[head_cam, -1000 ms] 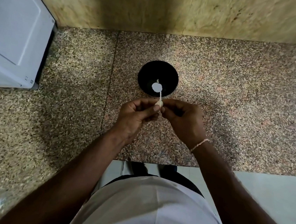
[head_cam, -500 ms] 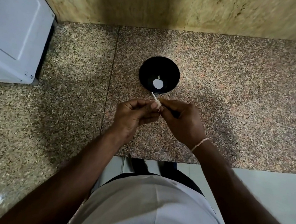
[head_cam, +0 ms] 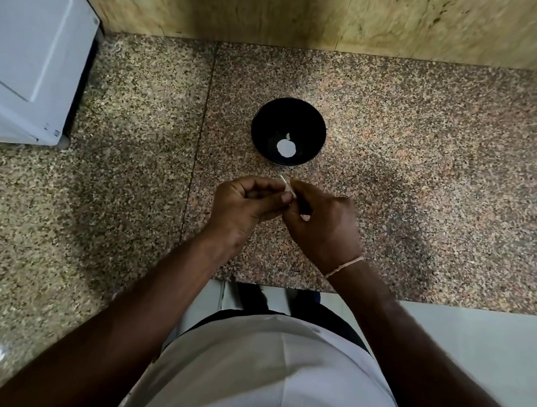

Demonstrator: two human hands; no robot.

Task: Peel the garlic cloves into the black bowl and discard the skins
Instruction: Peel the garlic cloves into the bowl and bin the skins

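The left hand (head_cam: pixel 243 205) and right hand (head_cam: pixel 323 222), just near of the black bowl (head_cam: pixel 288 132), pinch a garlic clove (head_cam: pixel 287 187), apparently mid-peel; next, strip its skin free.

A round black bowl (head_cam: pixel 288 132) stands on the speckled granite countertop (head_cam: pixel 428 187), roughly midway between the counter's front edge and the yellowish stone backsplash wall (head_cam: pixel 281 5) behind it. Inside the bowl lies a pale round piece (head_cam: pixel 286 148). Just in front of the bowl, above the counter, the left hand (head_cam: pixel 243 205) and right hand (head_cam: pixel 321 223) meet fingertip to fingertip around a thin pale garlic clove (head_cam: pixel 286 185). A white box-shaped appliance (head_cam: pixel 28 45) sits on the counter at the far left, well apart from the bowl.
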